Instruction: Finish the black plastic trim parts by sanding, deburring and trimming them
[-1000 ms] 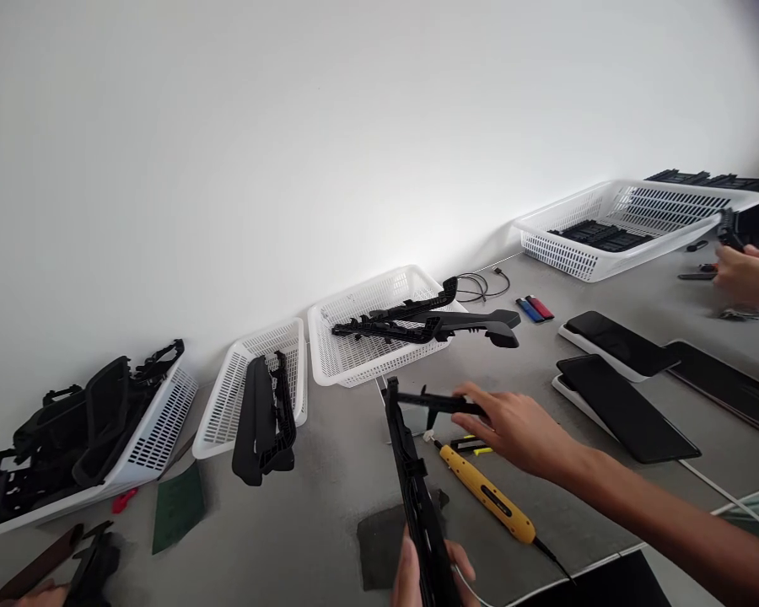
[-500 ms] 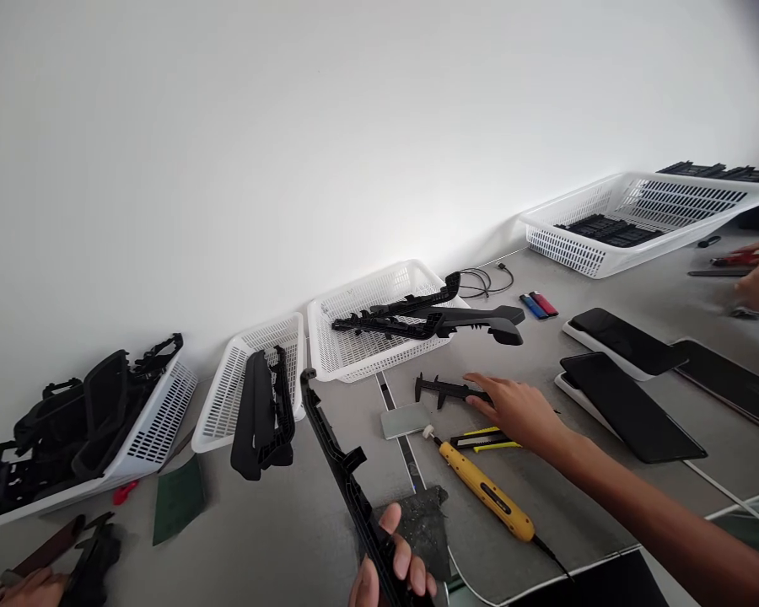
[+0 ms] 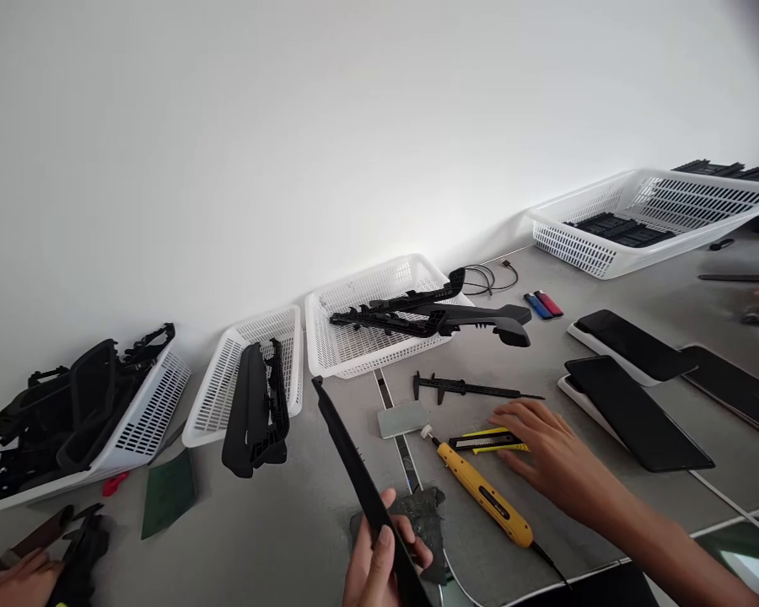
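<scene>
My left hand [image 3: 379,552] is closed around a long, narrow black plastic trim piece [image 3: 360,472], which slants up and away with its smooth side showing. My right hand [image 3: 537,443] is open over the right end of a yellow and black utility knife [image 3: 488,440], thumb and fingers apart on either side of it; whether they touch it I cannot tell. Just beyond lies a black caliper [image 3: 461,387] on the table. A yellow rotary tool [image 3: 487,497] with a white tip lies nearer me, beside a small grey block [image 3: 403,420].
White baskets with black plastic parts line the wall: a left one [image 3: 145,421], a narrow one [image 3: 199,421], a middle one [image 3: 329,358] and a right one [image 3: 582,259]. Phones [image 3: 638,413] and lighters [image 3: 544,304] lie rightward. Other people's hands [image 3: 22,577] work at both edges.
My right hand has left the caliper and moved nearer me, over the utility knife. My left hand has turned the trim piece from its ribbed side to its smooth side.
</scene>
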Motion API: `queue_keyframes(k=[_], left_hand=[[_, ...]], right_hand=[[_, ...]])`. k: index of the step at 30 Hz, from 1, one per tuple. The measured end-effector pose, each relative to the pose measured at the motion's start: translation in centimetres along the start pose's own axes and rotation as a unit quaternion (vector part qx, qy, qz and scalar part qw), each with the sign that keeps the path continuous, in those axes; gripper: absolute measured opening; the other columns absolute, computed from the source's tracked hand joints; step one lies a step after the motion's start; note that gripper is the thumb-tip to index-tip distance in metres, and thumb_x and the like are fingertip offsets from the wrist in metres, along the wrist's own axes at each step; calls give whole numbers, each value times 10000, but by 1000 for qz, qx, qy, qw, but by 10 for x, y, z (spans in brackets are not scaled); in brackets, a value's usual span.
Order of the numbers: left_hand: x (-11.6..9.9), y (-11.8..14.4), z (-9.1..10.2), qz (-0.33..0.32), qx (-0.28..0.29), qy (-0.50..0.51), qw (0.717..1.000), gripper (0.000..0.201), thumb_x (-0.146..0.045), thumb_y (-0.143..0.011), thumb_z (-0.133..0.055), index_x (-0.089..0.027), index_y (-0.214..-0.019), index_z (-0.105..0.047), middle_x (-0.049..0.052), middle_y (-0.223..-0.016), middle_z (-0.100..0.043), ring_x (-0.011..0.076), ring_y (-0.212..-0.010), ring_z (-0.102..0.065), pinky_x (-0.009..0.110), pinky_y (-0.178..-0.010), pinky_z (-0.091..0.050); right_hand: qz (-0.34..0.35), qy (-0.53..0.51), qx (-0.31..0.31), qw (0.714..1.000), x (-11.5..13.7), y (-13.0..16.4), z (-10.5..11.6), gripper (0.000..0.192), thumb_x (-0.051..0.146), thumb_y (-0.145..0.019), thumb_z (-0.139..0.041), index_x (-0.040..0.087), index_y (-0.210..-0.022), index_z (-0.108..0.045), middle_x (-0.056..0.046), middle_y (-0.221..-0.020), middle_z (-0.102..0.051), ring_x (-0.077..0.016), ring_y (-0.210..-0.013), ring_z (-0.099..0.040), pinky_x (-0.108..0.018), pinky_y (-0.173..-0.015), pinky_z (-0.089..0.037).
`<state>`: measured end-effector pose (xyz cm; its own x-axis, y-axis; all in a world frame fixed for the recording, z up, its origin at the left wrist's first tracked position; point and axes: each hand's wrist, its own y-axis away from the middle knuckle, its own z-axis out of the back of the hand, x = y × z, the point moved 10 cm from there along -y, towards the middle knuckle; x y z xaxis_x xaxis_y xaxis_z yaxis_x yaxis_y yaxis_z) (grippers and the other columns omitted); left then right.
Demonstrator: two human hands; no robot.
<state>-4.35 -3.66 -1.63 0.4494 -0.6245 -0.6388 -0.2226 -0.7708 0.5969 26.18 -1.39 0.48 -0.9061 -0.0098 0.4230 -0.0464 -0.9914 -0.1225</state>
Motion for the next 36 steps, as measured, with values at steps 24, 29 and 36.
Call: queue_keyframes(k=[24,29,36], left_hand=[[48,-35,-16,79,194,33,977,620,-615,-1028,-634,-228,-1511,-613,5,-765,-680,138,-565,-624,298,-585,-578],[44,-35,-23,58,226,18,972,658,-651,-998,-659,-231,-1503,-611,-11,-747,-645,117,-545,-561,278,-577,-539],[50,-31,-27,94,225,-64,968,712,-665,-1009,-629,-173,-1523,-589,-12,-687,-627,98,-469,-492,242,-508,-458]], right_hand=[[-171,-588,183,769,38,35,-15,587,708,-947,-670,240,-1301,-679,-50,-955,-658,-141,-583,-516,-329,-554,-559],[-238,-504,78,827,-22,28,-17,608,772,-796,-784,210,-752,-558,63,-628,-386,-91,-534,-290,-227,-477,-271],[-184,-391,1,902,10,-18,-15,549,706,-809,-752,217,-689,-532,16,-658,-497,-158,-623,-429,-272,-565,-326]])
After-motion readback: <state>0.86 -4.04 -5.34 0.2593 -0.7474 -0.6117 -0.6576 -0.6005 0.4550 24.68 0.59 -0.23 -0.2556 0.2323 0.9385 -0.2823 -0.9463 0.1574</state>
